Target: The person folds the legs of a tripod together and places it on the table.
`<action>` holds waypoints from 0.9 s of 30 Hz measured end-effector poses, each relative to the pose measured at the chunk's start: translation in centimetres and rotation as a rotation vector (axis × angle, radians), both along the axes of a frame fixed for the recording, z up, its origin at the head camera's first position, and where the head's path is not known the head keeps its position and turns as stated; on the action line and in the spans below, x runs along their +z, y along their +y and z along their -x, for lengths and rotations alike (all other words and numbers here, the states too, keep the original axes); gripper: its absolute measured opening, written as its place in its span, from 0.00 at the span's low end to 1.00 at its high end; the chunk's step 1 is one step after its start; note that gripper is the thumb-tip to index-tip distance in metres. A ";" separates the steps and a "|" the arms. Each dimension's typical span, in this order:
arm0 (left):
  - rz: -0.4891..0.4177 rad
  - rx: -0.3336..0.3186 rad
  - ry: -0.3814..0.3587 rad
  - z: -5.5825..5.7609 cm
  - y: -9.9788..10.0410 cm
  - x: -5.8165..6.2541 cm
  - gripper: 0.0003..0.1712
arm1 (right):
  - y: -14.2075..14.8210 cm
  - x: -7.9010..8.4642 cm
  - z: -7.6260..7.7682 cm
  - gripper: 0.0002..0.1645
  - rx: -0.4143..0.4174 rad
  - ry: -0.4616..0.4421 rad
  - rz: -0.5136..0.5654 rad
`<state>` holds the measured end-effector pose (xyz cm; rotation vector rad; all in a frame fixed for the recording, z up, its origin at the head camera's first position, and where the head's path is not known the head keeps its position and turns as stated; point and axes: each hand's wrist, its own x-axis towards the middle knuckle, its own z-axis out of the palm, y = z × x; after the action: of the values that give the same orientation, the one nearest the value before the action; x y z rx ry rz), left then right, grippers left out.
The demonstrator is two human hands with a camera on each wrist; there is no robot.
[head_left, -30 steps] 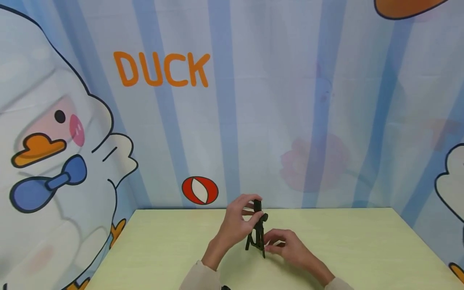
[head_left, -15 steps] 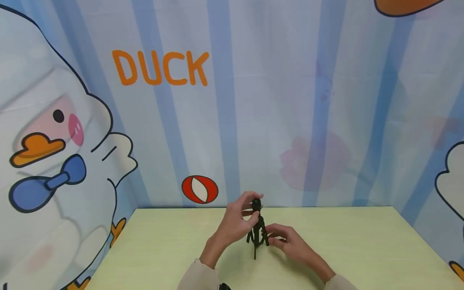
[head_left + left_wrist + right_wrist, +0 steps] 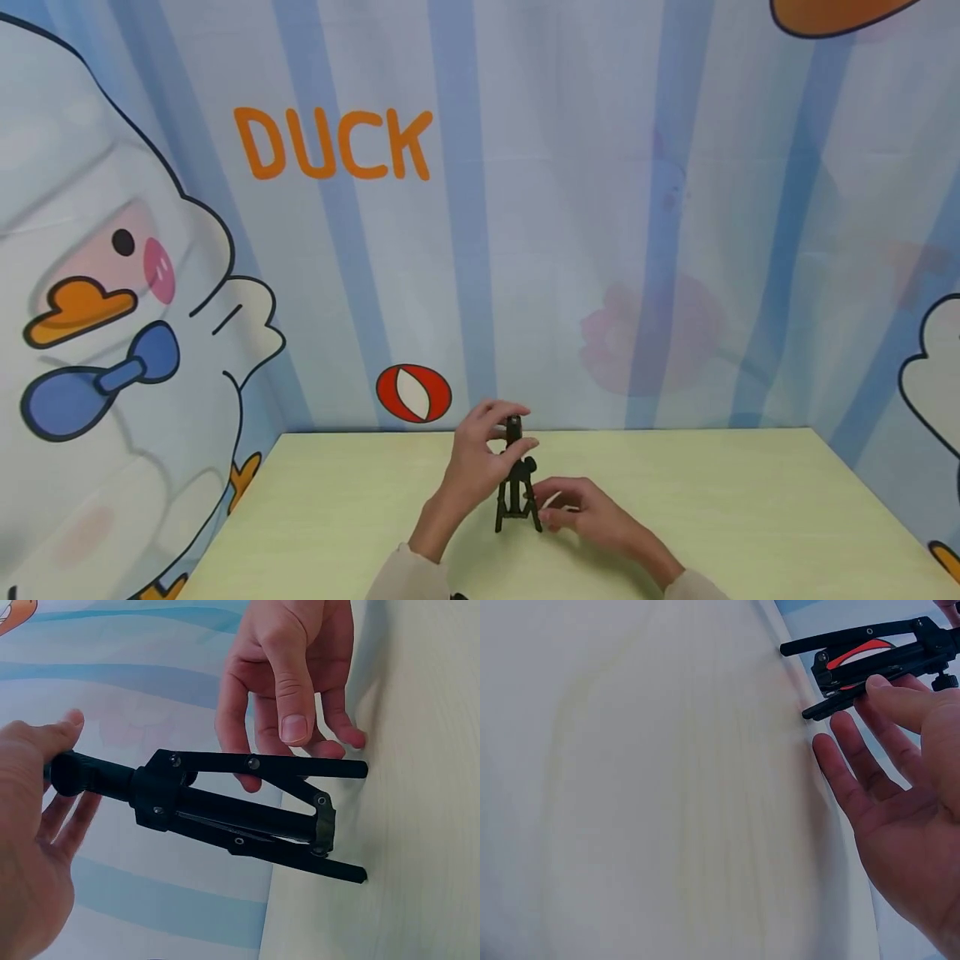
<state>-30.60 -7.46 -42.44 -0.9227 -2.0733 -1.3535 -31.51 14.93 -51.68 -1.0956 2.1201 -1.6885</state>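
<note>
A small black tripod (image 3: 515, 492) stands upright on its spread legs on the pale yellow table (image 3: 712, 500). My left hand (image 3: 474, 454) holds its top, thumb on one side and fingers on the other. At the tripod's lower right is my right hand (image 3: 596, 517), its fingers loosely bent. In the left wrist view, a right fingertip (image 3: 247, 782) shows behind one leg, while the thumb stays in front. The right wrist view has the right thumb (image 3: 877, 682) overlapping that leg, with other fingers spread below. A small knob (image 3: 944, 681) sticks out from the tripod's side.
Behind the table hangs a blue-striped cloth backdrop (image 3: 525, 208) with printed ducks and lettering. Its bottom meets the table's back edge (image 3: 675, 430). Another cloth side (image 3: 135, 458) rises along the left.
The tripod has turned about its upright axis, so its legs and knob face differently. It has moved slightly left along with my left hand; my right hand has stayed beside the legs.
</note>
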 end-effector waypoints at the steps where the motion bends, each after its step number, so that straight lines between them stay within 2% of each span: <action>1: -0.010 0.018 0.004 0.0 -0.1 0.0 0.20 | -0.1 0.0 0.0 0.19 0.002 -0.003 -0.003; 4: -0.042 0.055 0.000 0.0 -0.4 -0.2 0.22 | -0.5 0.0 0.0 0.20 0.007 -0.005 -0.012; 8: -0.066 0.070 -0.032 0.1 -0.6 -0.4 0.23 | -1.0 0.1 -0.1 0.18 0.005 -0.012 -0.013; 19: -0.076 0.036 -0.046 -0.2 -0.5 -0.3 0.23 | -1.5 0.2 -0.2 0.12 -0.020 0.016 -0.040; 27: -0.058 0.002 -0.053 0.2 0.1 -0.1 0.24 | -1.4 0.0 0.0 0.10 -0.045 0.110 -0.038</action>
<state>-30.78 -7.40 -42.58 -0.8693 -2.0615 -1.4441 -31.49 13.52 -51.66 -1.1637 2.2496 -1.6353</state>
